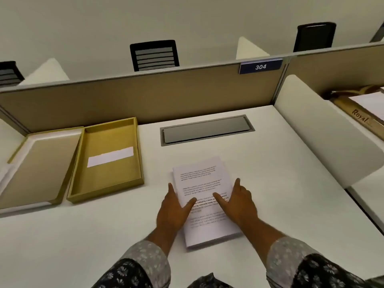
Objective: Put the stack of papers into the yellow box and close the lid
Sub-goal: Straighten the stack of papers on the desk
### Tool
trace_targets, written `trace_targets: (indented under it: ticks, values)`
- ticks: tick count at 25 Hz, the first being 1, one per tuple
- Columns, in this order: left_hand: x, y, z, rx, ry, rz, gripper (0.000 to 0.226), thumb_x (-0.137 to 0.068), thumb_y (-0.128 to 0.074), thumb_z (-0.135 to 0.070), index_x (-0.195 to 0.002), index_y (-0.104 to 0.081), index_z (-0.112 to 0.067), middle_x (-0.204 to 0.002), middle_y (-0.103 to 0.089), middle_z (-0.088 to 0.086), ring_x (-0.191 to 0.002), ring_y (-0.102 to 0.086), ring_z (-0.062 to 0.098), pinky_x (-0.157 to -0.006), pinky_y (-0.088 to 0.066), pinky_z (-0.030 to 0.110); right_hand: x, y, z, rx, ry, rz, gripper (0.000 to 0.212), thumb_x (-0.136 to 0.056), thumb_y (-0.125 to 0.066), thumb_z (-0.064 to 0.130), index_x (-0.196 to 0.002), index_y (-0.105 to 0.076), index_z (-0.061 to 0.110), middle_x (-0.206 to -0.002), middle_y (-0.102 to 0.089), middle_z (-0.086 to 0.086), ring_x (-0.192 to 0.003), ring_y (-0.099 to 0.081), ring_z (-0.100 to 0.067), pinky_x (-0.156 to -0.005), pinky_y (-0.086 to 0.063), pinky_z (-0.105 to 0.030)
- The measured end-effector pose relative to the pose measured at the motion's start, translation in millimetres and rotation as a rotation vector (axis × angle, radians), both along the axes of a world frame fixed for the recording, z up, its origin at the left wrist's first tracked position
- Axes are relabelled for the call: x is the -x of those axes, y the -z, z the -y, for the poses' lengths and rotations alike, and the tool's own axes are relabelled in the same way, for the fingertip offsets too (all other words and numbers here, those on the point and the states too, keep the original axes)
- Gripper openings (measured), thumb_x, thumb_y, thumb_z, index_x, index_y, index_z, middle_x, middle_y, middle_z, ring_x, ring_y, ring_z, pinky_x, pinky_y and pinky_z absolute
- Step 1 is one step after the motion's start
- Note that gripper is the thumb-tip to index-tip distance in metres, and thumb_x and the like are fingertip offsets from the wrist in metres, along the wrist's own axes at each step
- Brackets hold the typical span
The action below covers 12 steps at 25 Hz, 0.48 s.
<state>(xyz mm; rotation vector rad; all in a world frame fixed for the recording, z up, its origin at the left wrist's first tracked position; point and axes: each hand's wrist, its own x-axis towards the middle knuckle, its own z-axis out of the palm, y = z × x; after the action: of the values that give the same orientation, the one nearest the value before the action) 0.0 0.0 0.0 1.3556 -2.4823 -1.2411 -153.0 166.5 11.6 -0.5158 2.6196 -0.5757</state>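
Sign (260, 66) on divider reads "304"; box (360, 119) at far right reads "Royal". Stack of papers (204, 199) carries printed text, too small to read. Your left hand (173, 213) lies at stack's left edge, your right hand (241, 204) at right edge. Fingers spread apart and flat, thumbs resting on top sheet, nothing clamped. Forearms reach forward, palms facing inward. Stack lies on desk (270, 183), right of yellow box (108, 161). Box open, white label inside, lid (35, 169) just beside it on left.

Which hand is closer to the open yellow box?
Left. The left hand rests on the left edge of the white stack of printed papers, on the side toward the open yellow cardboard box. The right hand is on the stack's far side.
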Motion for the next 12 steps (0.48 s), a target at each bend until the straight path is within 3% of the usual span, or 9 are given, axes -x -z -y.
trace_targets:
  ticks: [5, 9, 12]
  values:
    - [12, 9, 15, -0.185, -0.115, -0.103, 0.115, -0.083, -0.075, -0.069, -0.17, -0.016, -0.024, -0.162, -0.052, 0.004, -0.141, -0.059, 0.028, -0.115, -0.051, 0.051, 7, 2, 25, 0.026, 0.11, 0.046, 0.105, -0.08, -0.068, 0.073, -0.158, -0.03, 0.014, -0.147, -0.055, -0.015, -0.135, -0.053, -0.038, -0.108, -0.051, -0.05]
    - [16, 13, 21, -0.113, -0.145, -0.074, 0.109, -0.079, -0.083, -0.064, -0.165, -0.03, -0.022, -0.154, -0.056, 0.004, -0.133, -0.064, 0.028, -0.107, -0.055, 0.045, 19, 2, 34, -0.003, 0.13, 0.102, 0.091, -0.074, -0.073, 0.072, -0.141, -0.05, 0.015, -0.134, -0.064, -0.011, -0.121, -0.064, -0.034, -0.1, -0.058, -0.047]
    - [20, 12, 19, -0.041, -0.098, -0.006, 0.093, -0.076, -0.087, -0.06, -0.152, -0.046, -0.024, -0.14, -0.058, 0.004, -0.123, -0.067, 0.028, -0.101, -0.059, 0.047, 40, 6, 31, 0.026, 0.123, 0.205, 0.071, -0.074, -0.084, 0.057, -0.123, -0.063, 0.011, -0.124, -0.073, -0.009, -0.104, -0.071, -0.026, -0.082, -0.061, -0.035]
